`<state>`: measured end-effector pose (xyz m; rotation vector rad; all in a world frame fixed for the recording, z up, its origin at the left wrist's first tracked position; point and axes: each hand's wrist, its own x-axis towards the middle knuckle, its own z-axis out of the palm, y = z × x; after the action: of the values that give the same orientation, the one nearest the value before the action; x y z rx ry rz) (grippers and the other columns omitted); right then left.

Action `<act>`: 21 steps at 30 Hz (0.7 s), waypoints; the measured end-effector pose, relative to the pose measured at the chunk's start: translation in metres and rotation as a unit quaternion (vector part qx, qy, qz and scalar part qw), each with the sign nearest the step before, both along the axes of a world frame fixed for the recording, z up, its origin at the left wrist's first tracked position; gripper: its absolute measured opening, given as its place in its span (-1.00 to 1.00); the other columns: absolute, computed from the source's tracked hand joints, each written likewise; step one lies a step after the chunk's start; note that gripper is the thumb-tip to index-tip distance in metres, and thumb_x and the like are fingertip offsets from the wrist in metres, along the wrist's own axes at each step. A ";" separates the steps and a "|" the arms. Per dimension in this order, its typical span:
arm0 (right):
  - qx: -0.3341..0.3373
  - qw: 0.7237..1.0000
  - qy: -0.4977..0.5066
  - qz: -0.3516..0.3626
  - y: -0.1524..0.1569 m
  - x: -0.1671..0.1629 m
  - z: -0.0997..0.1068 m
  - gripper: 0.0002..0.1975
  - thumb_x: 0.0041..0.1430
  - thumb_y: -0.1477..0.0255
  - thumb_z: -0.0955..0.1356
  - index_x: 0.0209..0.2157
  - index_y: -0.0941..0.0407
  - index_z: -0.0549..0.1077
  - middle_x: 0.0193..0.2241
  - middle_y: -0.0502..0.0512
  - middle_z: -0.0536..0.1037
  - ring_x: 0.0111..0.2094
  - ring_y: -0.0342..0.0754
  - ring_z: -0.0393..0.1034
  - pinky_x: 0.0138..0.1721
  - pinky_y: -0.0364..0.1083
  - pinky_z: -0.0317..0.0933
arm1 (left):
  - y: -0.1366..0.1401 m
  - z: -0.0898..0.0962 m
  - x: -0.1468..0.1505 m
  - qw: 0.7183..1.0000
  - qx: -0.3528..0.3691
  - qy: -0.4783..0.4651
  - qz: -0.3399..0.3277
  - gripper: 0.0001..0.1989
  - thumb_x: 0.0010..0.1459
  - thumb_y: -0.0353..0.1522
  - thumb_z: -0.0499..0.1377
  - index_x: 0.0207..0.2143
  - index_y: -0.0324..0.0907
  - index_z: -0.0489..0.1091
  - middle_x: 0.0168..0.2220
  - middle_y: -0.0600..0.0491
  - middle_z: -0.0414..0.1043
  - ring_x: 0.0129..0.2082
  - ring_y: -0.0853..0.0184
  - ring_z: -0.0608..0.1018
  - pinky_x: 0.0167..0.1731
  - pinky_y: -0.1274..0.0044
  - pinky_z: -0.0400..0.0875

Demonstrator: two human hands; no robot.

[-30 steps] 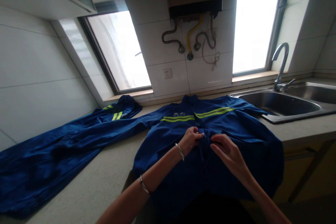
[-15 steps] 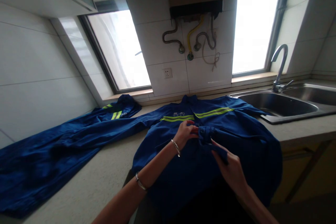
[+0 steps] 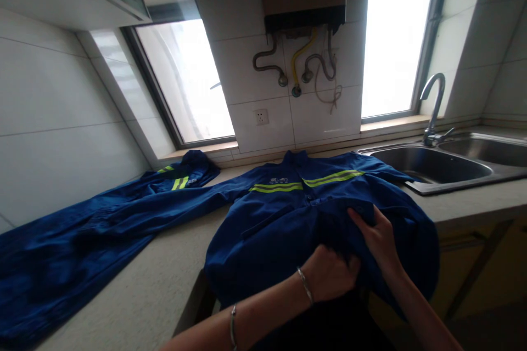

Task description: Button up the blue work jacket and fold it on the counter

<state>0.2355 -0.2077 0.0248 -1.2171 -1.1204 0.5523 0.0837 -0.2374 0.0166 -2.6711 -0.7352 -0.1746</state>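
The right hand pinches the jacket by its front edge; the left hand is curled, tips hidden, grip impossible to tell; the jacket spreads beneath and beyond the fingers.

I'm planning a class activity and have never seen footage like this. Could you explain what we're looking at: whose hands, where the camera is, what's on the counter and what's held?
There is no robot here: these are a person's own bare hands. The camera is worn on that person's head, looking forward and down.

On the pale counter lies a blue jacket with yellow-green bands. Another blue garment lies toward the left wall, and a metal sink is on the right.

The right hand grips the jacket's front between thumb and fingers. The left hand, on the arm with two bracelets, is curled against the cloth; its fingertips are hidden, so its grip is hard to judge.
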 end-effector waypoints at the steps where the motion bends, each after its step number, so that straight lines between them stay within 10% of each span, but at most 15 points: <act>1: -0.001 1.000 0.001 0.004 -0.001 0.001 0.002 -0.65 -0.07 0.15 0.41 -0.40 0.17 0.41 -0.50 0.00 0.46 -0.46 -0.09 0.31 -0.44 -0.15 0.20 | 0.000 -0.010 0.002 1.000 -0.011 0.007 0.020 -0.71 0.20 -0.29 0.02 -0.07 -0.24 0.28 -0.54 -0.03 0.45 -0.56 0.24 0.51 -0.58 0.52 0.25; 7: -0.014 0.999 0.018 0.027 -0.010 0.002 0.011 -0.64 -0.11 0.15 0.43 -0.44 0.17 0.43 -0.52 -0.02 0.45 -0.47 -0.11 0.28 -0.44 -0.17 0.17 | 0.008 -0.030 0.000 0.993 -0.075 0.043 0.076 -0.34 0.08 -0.01 0.11 0.13 -0.18 0.11 -0.50 -0.03 0.48 -0.50 0.17 0.54 -0.52 0.46 0.33; 16: -0.026 0.996 0.031 0.084 -0.029 -0.003 0.019 -0.67 -0.14 0.19 0.46 -0.57 0.17 0.42 -0.63 -0.07 0.37 -0.57 -0.18 0.21 -0.55 -0.21 0.14 | 0.006 -0.018 0.000 0.999 -0.015 -0.017 0.041 -0.68 0.24 -0.26 0.01 0.05 0.00 0.23 -0.09 -0.10 0.40 -0.16 0.15 0.49 -0.39 0.45 0.38; 21: 0.008 0.994 -0.045 0.098 -0.043 0.001 0.025 -0.66 -0.16 0.24 0.47 -0.32 0.12 0.54 -0.56 -0.03 0.47 -0.55 -0.12 0.30 -0.56 -0.19 0.20 | 0.007 -0.022 0.002 0.993 -0.103 0.001 0.063 -0.58 0.14 -0.07 0.07 -0.15 -0.19 0.41 -0.30 -0.11 0.50 -0.26 0.15 0.54 -0.34 0.39 0.40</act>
<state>0.2370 -0.2509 0.0501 -1.1332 -1.3276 0.6411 0.0856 -0.2303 -0.0054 -2.8041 -0.9665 -0.0664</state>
